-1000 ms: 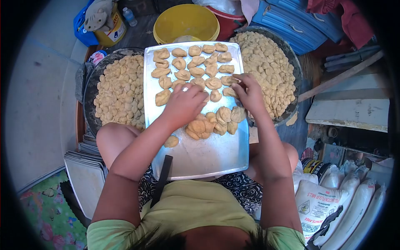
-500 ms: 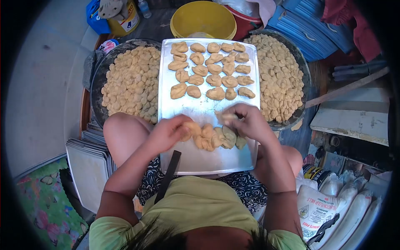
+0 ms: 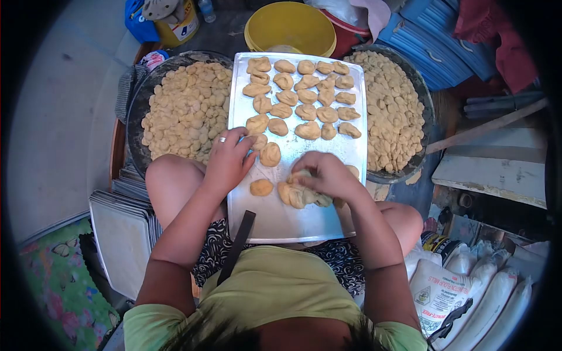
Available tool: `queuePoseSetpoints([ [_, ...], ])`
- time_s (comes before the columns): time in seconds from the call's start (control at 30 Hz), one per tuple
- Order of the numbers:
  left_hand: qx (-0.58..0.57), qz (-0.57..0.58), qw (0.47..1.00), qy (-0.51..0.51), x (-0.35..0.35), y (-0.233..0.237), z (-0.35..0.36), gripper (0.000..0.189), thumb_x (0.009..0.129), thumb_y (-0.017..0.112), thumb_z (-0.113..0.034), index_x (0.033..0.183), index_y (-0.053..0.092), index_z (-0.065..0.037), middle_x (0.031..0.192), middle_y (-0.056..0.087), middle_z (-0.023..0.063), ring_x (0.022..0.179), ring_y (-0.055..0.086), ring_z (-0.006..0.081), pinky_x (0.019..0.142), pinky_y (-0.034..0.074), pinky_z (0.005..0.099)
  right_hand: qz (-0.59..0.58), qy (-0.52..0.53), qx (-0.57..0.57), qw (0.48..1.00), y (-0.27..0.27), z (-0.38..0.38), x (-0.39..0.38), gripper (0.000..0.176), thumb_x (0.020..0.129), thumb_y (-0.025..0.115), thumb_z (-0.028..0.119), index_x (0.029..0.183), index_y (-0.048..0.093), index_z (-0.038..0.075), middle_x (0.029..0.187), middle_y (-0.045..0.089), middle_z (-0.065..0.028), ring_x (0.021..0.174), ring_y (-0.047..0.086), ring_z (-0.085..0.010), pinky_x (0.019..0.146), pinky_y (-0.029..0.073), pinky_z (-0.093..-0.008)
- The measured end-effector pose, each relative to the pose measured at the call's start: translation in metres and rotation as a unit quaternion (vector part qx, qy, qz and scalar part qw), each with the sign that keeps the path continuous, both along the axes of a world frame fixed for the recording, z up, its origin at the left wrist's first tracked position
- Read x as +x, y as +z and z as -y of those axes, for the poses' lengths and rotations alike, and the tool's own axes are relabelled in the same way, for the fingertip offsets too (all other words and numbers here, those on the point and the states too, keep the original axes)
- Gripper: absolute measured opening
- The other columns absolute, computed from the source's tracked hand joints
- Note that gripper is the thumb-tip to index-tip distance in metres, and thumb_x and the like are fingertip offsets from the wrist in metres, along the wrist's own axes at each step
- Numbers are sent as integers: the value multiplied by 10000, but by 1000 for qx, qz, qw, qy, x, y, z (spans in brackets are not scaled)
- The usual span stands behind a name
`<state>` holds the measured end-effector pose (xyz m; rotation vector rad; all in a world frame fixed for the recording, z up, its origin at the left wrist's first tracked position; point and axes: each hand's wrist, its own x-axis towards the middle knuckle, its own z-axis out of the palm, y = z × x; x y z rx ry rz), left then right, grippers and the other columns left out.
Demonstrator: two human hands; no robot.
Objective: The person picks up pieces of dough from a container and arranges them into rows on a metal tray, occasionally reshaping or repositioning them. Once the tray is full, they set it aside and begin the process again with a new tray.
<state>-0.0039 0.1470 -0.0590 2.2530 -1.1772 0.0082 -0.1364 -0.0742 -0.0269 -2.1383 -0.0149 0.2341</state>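
Left hand (image 3: 228, 161), fingers spread, leaves the heap (image 3: 301, 196) to lay a dough piece (image 3: 259, 142) in line; right hand (image 3: 328, 174) grips the heap.

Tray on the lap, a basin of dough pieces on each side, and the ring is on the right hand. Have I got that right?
Not quite: the ring is on the left hand, whose fingers rest at a dough piece. The right hand, at the dough pile, shows none. The head view shows it. The rest stands.
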Motion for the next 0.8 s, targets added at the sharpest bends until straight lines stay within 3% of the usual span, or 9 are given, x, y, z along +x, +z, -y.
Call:
queuePoseSetpoints([
  [0.1,24,40,999,-17,-6,14,4,364,770,699,-140,1123,625,-90,1159,549,90,1066,516,299,936,387,437,1,-168,36,985,-3,1,10,186,747,735,119,902,669,41,897,654,-121,849,620,-290,753,487,-371],
  [0.17,40,37,997,-57,-9,19,8,356,772,703,-171,1114,633,-105,1150,549,77,1063,510,289,951,357,448,6,-191,16,982,-5,3,12,177,735,739,104,884,666,42,879,645,-113,844,621,-297,746,486,-374],
  [0.23,66,92,987,-110,-12,6,12,344,777,707,-230,1095,635,-120,1124,557,55,1066,503,268,940,324,447,115,-123,-87,982,-9,8,10,207,734,747,110,913,661,51,908,633,-122,869,615,-312,749,484,-385],
  [0.37,83,120,985,-89,-11,-8,27,335,781,706,-240,1085,631,-119,1114,565,36,1062,500,257,914,325,430,96,-174,-144,969,3,6,-10,274,729,759,177,957,654,67,951,623,-127,895,605,-329,767,482,-408],
  [0.5,87,99,989,-61,-17,9,43,327,795,697,-247,1091,630,-126,1100,575,27,1045,511,245,910,332,421,77,-18,-159,984,-5,-15,-24,330,714,752,272,960,652,75,932,615,-118,901,599,-334,797,480,-440],
  [0.57,41,94,993,-66,-18,11,48,323,799,695,-252,1095,632,-137,1098,577,22,1036,517,240,909,336,419,36,22,-99,994,-7,-16,-26,323,714,755,240,978,669,77,962,625,-122,938,597,-338,821,477,-440],
  [0.63,12,106,977,-186,-21,10,56,325,794,699,-245,1103,635,-165,1096,577,17,1044,512,238,900,344,417,51,-2,-55,997,-3,-4,-29,296,724,754,179,989,677,70,937,644,-105,865,620,-289,769,497,-399],
  [0.73,65,87,977,-184,-16,-4,66,349,779,694,-205,1121,634,-174,1120,578,17,1081,506,245,914,342,421,-60,-173,186,965,4,19,-32,174,802,694,53,962,647,2,706,609,-12,574,513,-91,538,433,-255],
  [0.8,85,80,979,-170,-19,-3,72,350,777,684,-176,1123,633,-163,1127,578,18,1097,503,245,922,339,422,-107,-203,235,945,7,36,-33,158,814,677,49,961,643,2,687,590,3,557,493,-66,508,402,-235],
])
